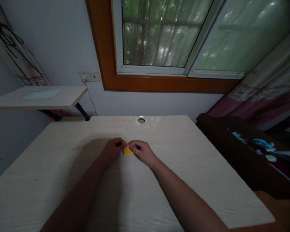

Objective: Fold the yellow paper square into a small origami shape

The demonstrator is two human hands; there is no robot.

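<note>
Between my two hands is a small piece of yellow paper [128,151], close to the surface of the pale wooden desk [145,193]. My left hand [114,149] pinches its upper left part between thumb and fingers. From the other side, my right hand [142,151] has its thumb and fingertips closed at the paper's upper right. The top of the paper is partly covered by my fingertips, so I cannot tell whether it is folded there.
A round cable hole [141,120] lies near the desk's back edge. At the left rises a small shelf [74,101] with a white sheet [42,94] on it. Beyond the right edge stands dark wooden furniture [222,151] with blue and white items. A window [164,35] is behind.
</note>
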